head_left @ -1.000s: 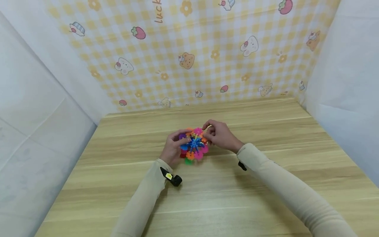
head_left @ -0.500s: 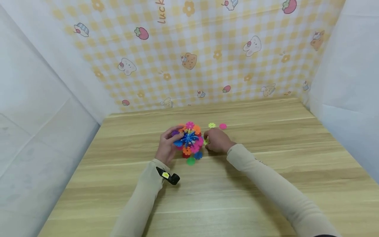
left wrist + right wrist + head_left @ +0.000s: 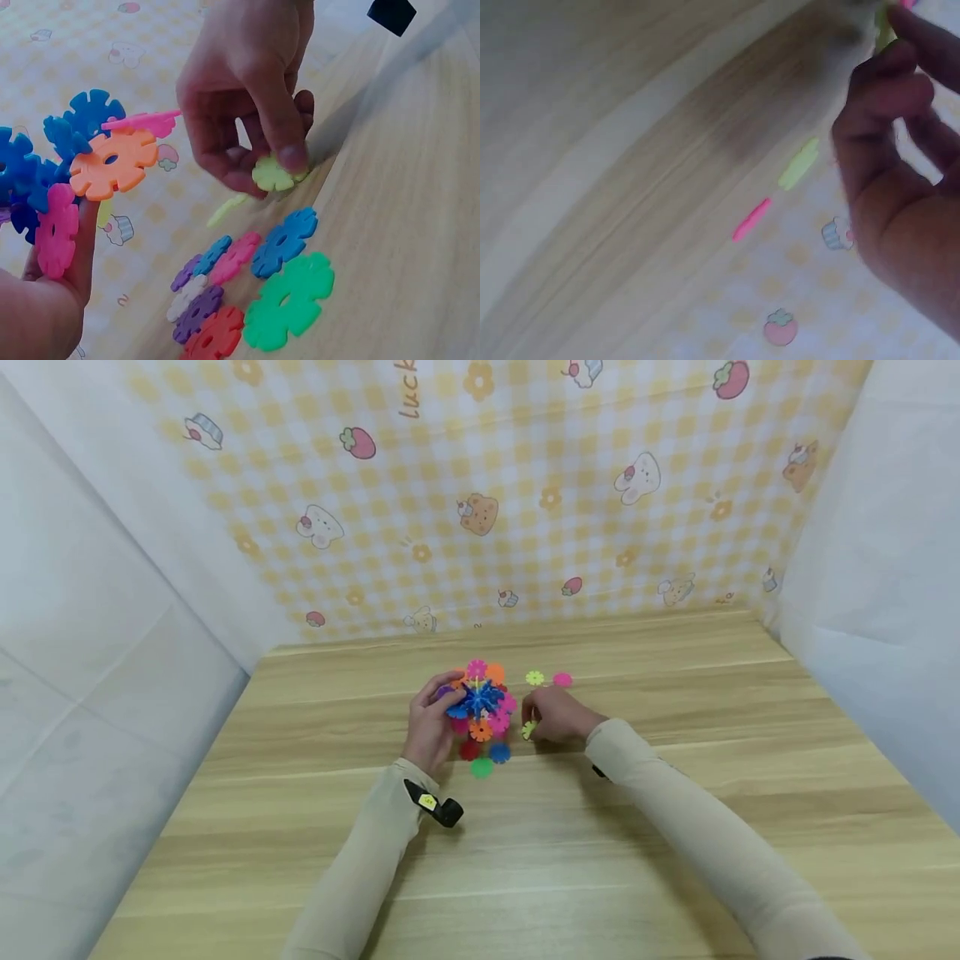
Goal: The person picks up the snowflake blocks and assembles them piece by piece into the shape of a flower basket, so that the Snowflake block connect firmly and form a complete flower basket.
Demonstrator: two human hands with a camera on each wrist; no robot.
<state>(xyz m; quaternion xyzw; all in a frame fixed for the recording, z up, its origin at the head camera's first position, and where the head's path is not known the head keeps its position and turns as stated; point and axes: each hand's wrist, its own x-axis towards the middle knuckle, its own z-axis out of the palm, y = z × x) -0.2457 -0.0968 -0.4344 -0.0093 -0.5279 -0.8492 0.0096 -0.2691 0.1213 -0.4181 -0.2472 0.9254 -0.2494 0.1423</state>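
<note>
My left hand [image 3: 431,727] holds a ball-like cluster of interlocked flower-shaped plastic discs [image 3: 480,702], blue at its middle with pink and orange discs around. In the left wrist view an orange disc [image 3: 124,169] and a pink disc [image 3: 57,229] stick out from it. Just to the right, low over the table, my right hand [image 3: 557,714] pinches a yellow-green flower disc [image 3: 271,174] between thumb and fingers. Part of the cluster is hidden behind the left fingers.
Loose discs lie on the wooden table [image 3: 525,860]: green [image 3: 291,301], blue [image 3: 285,241], red [image 3: 214,336] and several others below the cluster. Behind the right hand lie a yellow-green one [image 3: 535,677] and a pink one [image 3: 562,679]. A checked cloth [image 3: 555,543] hangs behind.
A second ago my right hand was at the cluster's right side; it has since moved off it and down to the table, where it now pinches the yellow-green disc. The left hand keeps its hold.
</note>
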